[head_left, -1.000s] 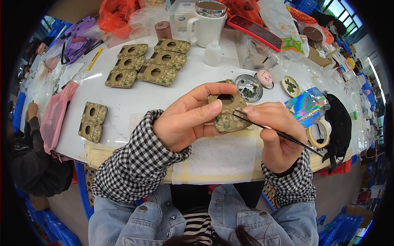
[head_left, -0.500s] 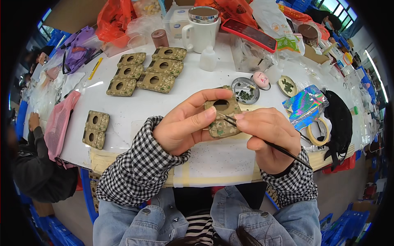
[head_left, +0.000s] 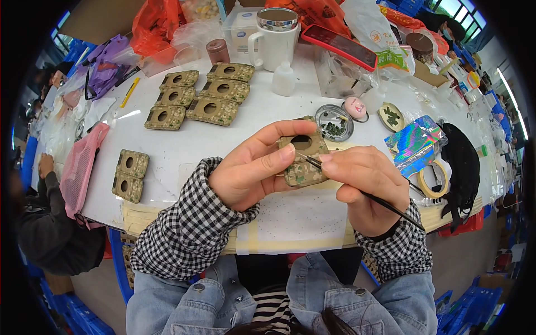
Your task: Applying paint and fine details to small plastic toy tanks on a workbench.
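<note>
My left hand (head_left: 245,167) holds a camouflage-patterned flat case (head_left: 308,174) with an oval hole near its top, thumb on the front face and fingers around its edge. Pinched in my right hand (head_left: 371,187) is a pair of slim black tweezers (head_left: 385,204). Their tips rest at or just over the case's face, below the hole and close to my left thumb. Any small piece at the tips is too tiny to make out. Beyond my hands, a round metal tin (head_left: 349,134) and a shallow pale dish (head_left: 385,120) hold small dark green bits.
Several matching cases (head_left: 215,111) lie in rows at the back left, and two more (head_left: 132,173) nearer left. A white mug (head_left: 273,47), a small white bottle (head_left: 283,81), a red-cased phone (head_left: 340,47) and a tape roll (head_left: 424,187) surround the workspace. Someone's sleeve (head_left: 53,212) shows at left.
The tweezer tips have shifted very slightly on the case and look closer together. Both hands and the case stay in nearly the same place.
</note>
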The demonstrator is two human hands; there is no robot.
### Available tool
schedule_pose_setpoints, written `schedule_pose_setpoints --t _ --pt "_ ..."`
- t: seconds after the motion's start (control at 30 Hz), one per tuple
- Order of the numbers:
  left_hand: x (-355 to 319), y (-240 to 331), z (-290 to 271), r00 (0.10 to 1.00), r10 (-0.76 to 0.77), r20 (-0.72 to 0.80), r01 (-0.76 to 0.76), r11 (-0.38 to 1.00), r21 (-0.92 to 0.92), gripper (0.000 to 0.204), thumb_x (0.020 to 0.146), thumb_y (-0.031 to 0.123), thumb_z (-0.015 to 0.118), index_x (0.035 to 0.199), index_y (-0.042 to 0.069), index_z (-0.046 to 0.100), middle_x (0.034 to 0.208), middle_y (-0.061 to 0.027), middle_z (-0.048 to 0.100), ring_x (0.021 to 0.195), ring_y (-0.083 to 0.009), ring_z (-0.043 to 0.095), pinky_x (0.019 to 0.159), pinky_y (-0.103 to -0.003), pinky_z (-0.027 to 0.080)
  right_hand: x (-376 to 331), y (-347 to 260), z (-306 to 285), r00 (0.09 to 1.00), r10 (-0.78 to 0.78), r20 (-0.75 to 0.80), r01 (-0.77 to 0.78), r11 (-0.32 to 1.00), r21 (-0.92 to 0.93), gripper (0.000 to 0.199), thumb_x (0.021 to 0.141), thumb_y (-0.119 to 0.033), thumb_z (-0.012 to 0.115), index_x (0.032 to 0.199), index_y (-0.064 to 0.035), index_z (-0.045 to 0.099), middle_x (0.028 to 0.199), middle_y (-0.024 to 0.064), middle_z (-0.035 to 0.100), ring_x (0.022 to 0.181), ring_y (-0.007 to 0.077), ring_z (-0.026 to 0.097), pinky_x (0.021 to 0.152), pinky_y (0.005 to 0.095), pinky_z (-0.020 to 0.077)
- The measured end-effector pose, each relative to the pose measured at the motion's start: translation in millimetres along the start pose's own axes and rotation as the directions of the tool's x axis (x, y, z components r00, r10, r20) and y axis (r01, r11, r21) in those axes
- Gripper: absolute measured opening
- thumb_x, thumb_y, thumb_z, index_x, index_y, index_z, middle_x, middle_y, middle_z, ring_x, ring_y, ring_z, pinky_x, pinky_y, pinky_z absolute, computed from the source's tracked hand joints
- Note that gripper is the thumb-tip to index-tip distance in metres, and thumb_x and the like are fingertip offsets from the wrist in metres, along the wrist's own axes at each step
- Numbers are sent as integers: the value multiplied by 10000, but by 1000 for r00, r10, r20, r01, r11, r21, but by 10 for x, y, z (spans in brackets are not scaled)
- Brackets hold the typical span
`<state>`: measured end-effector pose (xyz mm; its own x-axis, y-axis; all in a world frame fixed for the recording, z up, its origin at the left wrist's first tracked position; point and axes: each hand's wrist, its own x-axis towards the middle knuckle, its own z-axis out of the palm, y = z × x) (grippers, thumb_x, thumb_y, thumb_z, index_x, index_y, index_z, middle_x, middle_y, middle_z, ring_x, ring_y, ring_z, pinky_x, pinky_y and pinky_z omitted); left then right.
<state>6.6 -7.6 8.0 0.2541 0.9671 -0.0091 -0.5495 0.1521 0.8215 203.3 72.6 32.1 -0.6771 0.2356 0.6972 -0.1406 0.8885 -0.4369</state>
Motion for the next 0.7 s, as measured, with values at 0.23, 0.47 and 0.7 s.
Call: schedule_pose_setpoints --t 0.23,0.47,0.7 --pt "4 11 5 1000 -6 16 6 1000 -2 560 945 323 482 1392 54 278 1363 -186 405 1249 -273 447 1040 -435 385 -2 10 3 1000 -6 -8 7 1000 8 313 788 -148 697 1073 -35 637 1022 107 656 878 256 637 775 347 505" --pt "-1 -3 -11 1000 -1 12 1 1000 -9 553 948 322 477 1392 58 279 1360 -182 408 1244 -273 453 1037 -435 390 -8 8 12 1000 2 -5 -2 1000 -3 311 788 -145 699 1073 -37 635 1015 106 656 872 261 635 776 345 504" --pt "1 -15 -16 1000 0 11 0 1000 -7 541 954 311 466 1393 58 277 1363 -181 404 1245 -272 452 1033 -431 396 -10 14 15 1000 -3 -12 3 1000 1 313 788 -139 698 1076 -37 632 1016 106 655 872 260 634 782 344 504"
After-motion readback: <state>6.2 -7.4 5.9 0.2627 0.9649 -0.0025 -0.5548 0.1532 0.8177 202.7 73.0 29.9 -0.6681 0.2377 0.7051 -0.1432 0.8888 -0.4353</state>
